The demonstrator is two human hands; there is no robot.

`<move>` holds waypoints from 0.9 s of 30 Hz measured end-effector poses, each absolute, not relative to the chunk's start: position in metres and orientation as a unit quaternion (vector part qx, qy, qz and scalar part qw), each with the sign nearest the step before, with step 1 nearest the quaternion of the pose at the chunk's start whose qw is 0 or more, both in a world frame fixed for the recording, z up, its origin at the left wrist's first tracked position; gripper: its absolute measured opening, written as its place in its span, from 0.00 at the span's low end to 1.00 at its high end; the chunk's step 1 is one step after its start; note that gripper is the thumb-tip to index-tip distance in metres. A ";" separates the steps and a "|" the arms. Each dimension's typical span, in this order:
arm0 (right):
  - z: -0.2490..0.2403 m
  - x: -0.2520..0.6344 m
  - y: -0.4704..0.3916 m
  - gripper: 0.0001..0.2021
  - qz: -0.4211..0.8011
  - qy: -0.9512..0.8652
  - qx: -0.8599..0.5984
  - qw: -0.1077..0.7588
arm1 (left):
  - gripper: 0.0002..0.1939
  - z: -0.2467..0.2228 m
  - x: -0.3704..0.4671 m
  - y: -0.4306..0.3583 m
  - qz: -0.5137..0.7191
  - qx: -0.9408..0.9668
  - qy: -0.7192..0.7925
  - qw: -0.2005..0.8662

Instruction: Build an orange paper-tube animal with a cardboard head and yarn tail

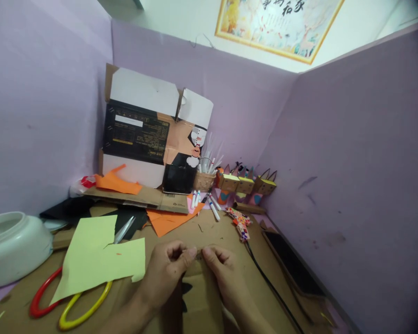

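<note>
My left hand (170, 266) is closed, thumb against curled fingers, at the upper end of a brown cardboard piece (202, 301). Opposite it, my right hand (221, 269) pinches the same end with thumb and forefinger. Black pointed shapes (186, 297) show at the cardboard's left side. A small dark detail lies between the thumbs, too unclear to name. To the left, yellow-green paper (94, 257) partly covers scissors with a red handle loop (38, 297) and a yellow loop.
A white ceramic bowl (17, 250) stands at left. Behind are orange paper (170, 222), an upright unfolded box (135, 130), and markers (214, 208). A patterned glue gun (242, 222) trails a black cord (268, 283). Small cardboard animal figures (245, 184) and a dark phone-like slab (292, 262) sit right.
</note>
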State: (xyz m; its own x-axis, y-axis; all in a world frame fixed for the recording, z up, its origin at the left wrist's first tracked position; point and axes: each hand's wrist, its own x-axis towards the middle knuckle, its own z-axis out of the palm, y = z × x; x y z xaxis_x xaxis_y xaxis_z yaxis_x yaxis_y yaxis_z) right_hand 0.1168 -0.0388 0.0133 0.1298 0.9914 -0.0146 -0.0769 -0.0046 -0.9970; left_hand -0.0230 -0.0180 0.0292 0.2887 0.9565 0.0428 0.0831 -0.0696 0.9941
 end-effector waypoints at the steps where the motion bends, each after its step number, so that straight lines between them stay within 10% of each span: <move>1: 0.013 0.116 -0.039 0.22 0.474 -0.455 -0.522 0.544 | 0.18 0.028 -0.023 -0.018 0.419 0.617 0.444 0.496; 12: 0.014 0.112 -0.043 0.20 0.589 -0.395 -0.467 0.528 | 0.17 0.025 -0.020 -0.010 0.476 0.615 0.507 0.373; 21: 0.012 0.110 -0.043 0.20 0.676 -0.363 -0.404 0.497 | 0.16 0.019 -0.019 0.003 0.429 0.455 0.435 0.648; 27: 0.006 0.103 -0.045 0.20 0.699 -0.350 -0.447 0.435 | 0.16 0.015 -0.016 0.008 0.531 0.379 0.458 0.604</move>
State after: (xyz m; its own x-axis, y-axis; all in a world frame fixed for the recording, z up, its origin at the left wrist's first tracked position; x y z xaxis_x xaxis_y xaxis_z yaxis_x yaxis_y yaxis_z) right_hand 0.1028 -0.0450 0.0064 -0.2219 0.9207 -0.3210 -0.2938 -0.3770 -0.8784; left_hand -0.0159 0.0077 0.0151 0.0157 0.9885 -0.1504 -0.2943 0.1483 0.9441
